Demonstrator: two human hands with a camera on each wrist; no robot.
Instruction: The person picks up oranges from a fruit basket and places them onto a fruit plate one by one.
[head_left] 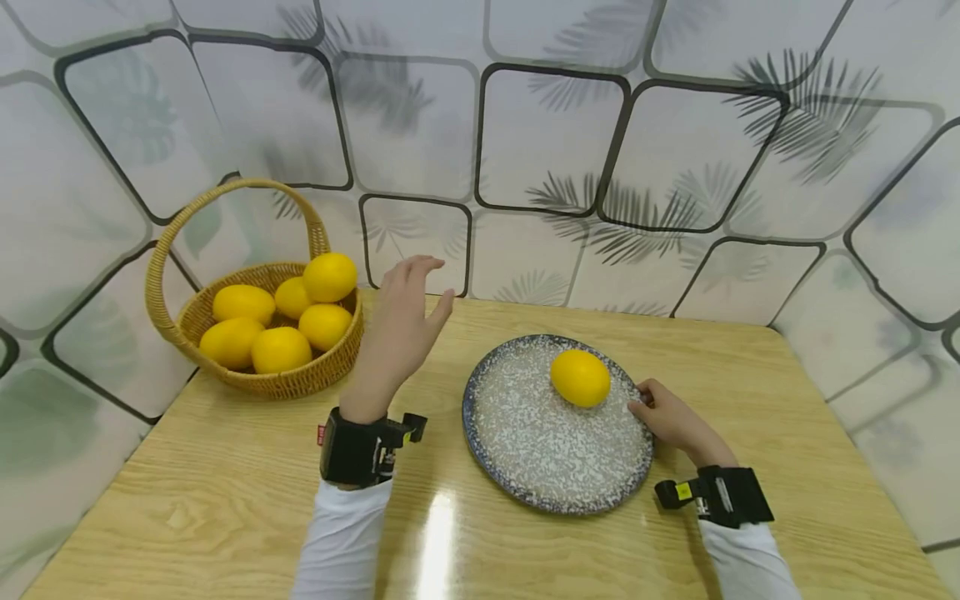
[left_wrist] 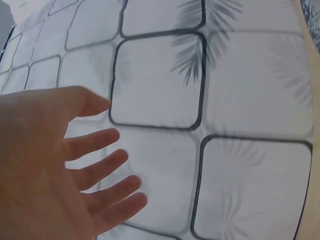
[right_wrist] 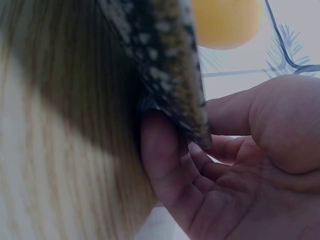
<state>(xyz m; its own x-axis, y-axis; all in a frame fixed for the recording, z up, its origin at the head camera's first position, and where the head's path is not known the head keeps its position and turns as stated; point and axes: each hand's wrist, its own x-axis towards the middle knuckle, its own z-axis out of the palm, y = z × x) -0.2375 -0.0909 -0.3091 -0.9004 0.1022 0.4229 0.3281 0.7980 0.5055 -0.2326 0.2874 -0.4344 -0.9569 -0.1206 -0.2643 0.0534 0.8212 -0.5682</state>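
Beneath my left hand (head_left: pixel 396 337) and right hand (head_left: pixel 678 423), wooden table (head_left: pixel 225 471). Just beside my left hand, basket (head_left: pixel 277 385); its wall likely keeps the lemons (head_left: pixel 281 350) together. Left fingers loose, grasping nothing. Plate (head_left: pixel 555 454) is at my right hand, pinched by its edge, thumb above, finger underneath, probably for steadiness. Round, speckled grey, dark blue rim. Just left of that pinch, on the plate, single lemon (head_left: pixel 580 377): smooth, bright yellow, oval.

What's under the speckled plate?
The speckled plate is above the wooden table; the right hand has a finger beneath its rim. Anything farther under is covered by the plate.
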